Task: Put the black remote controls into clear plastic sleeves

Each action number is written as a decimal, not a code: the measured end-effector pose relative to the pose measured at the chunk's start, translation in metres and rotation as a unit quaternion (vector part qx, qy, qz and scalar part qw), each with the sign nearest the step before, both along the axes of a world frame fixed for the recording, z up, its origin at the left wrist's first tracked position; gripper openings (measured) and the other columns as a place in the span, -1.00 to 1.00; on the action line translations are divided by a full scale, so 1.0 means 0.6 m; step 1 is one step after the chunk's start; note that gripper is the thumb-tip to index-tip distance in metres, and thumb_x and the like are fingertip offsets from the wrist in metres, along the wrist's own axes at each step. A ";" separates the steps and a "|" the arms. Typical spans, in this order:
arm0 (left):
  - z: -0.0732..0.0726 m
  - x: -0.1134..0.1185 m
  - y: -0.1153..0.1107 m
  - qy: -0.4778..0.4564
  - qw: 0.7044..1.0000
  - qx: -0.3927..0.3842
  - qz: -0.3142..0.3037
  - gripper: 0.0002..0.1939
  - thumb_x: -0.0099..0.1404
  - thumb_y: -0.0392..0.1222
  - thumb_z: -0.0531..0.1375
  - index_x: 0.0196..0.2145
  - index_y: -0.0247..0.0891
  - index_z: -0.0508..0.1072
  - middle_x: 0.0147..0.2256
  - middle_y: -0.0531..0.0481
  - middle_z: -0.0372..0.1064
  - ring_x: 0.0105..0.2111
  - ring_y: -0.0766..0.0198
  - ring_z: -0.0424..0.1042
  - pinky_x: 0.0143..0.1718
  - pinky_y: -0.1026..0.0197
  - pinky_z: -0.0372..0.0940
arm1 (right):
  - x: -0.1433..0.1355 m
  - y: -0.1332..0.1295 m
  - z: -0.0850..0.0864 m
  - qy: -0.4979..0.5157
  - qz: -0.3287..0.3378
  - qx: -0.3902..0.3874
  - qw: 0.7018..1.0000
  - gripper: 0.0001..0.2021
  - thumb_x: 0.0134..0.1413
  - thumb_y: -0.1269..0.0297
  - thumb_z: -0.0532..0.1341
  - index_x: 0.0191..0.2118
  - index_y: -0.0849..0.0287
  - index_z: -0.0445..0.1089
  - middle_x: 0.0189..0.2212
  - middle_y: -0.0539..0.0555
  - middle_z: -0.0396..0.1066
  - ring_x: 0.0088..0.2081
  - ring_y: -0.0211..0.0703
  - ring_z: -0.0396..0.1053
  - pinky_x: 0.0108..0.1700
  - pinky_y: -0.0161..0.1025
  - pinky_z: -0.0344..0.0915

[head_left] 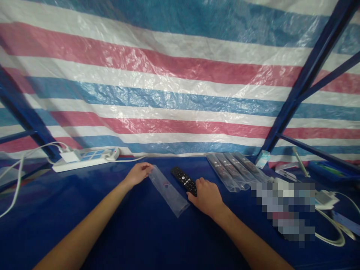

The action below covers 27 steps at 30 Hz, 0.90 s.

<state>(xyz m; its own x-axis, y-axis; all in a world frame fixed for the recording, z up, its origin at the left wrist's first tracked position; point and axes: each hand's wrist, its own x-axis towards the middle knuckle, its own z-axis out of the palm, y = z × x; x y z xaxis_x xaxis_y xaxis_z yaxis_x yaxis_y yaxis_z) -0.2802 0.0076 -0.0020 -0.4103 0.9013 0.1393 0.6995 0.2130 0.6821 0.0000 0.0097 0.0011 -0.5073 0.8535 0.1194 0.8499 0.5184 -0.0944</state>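
Note:
My left hand (140,173) pinches one end of a clear plastic bag (168,192), which stretches flat and slanting toward the middle of the blue table. A small reddish mark shows on the bag. Just right of it lies a black remote control (182,179) with white and grey buttons. The near end of that remote is in the grip of my right hand (207,195), thumb on one side and fingers on the other. Bag and remote are apart, side by side.
Several bagged remotes (229,170) lie in a row at the back right. A white power strip (87,159) with cables sits at the back left. A small box (263,159), a white charger (326,198) and a blurred-out patch are on the right. Blue metal posts (295,90) flank a striped tarp (174,86).

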 end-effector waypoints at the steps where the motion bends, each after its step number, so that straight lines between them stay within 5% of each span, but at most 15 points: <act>1: -0.009 0.000 0.001 0.001 1.000 0.004 -0.010 -0.74 0.16 -0.01 0.14 -0.50 -0.23 0.47 -0.55 0.03 0.43 -0.48 0.22 0.43 -0.41 0.25 0.34 | -0.005 0.000 -0.002 0.005 0.003 -0.001 1.000 -0.61 0.13 0.03 0.13 -0.16 0.30 0.42 -0.21 0.26 0.45 -0.13 0.09 0.43 -0.16 -0.11 0.29; 10: -0.035 0.001 -0.004 0.068 0.996 0.054 -0.003 -0.69 0.19 -0.01 0.00 -0.41 -0.20 0.47 -0.43 -0.01 0.48 -0.35 0.12 0.45 -0.26 0.19 0.29 | -0.021 -0.005 -0.006 0.066 0.053 0.022 0.996 -0.56 0.22 -0.11 0.01 -0.23 0.18 0.41 -0.25 0.15 0.45 -0.21 -0.06 0.44 -0.20 -0.21 0.29; 15: -0.040 -0.002 -0.009 0.111 0.991 0.076 0.016 -0.63 0.21 0.02 -0.05 -0.31 -0.20 0.46 -0.33 -0.06 0.50 -0.28 0.09 0.46 -0.21 0.17 0.30 | 0.054 0.037 0.026 0.007 -0.138 0.087 0.987 -0.67 0.24 0.08 0.09 -0.14 0.24 0.42 -0.20 0.24 0.47 -0.14 0.00 0.46 -0.19 -0.21 0.31; 19: -0.038 -0.009 -0.010 0.134 0.987 0.072 0.044 -0.66 0.22 0.00 -0.05 -0.31 -0.19 0.46 -0.31 -0.05 0.51 -0.26 0.11 0.47 -0.22 0.19 0.31 | 0.102 0.064 0.041 -0.053 -0.245 0.013 0.968 -0.62 0.17 0.06 0.17 -0.12 0.31 0.45 -0.15 0.35 0.48 -0.08 0.14 0.45 -0.17 -0.14 0.34; 27: -0.037 -0.003 -0.013 0.149 0.984 0.094 0.038 -0.66 0.22 -0.03 -0.05 -0.28 -0.21 0.45 -0.28 -0.07 0.51 -0.25 0.12 0.48 -0.20 0.19 0.32 | 0.100 0.080 0.016 -0.067 -0.149 -0.052 0.985 -0.70 0.19 0.44 0.01 -0.16 0.30 0.49 -0.19 0.33 0.52 -0.10 0.06 0.48 -0.19 -0.21 0.30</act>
<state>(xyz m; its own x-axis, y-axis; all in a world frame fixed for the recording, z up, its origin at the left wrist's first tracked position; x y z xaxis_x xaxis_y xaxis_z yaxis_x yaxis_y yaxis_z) -0.2817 -0.0004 -0.0239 -0.3909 0.8163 0.4253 0.8616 0.1619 0.4811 0.0602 0.0577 0.0108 -0.2373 0.9710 -0.0285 0.9714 0.2371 -0.0106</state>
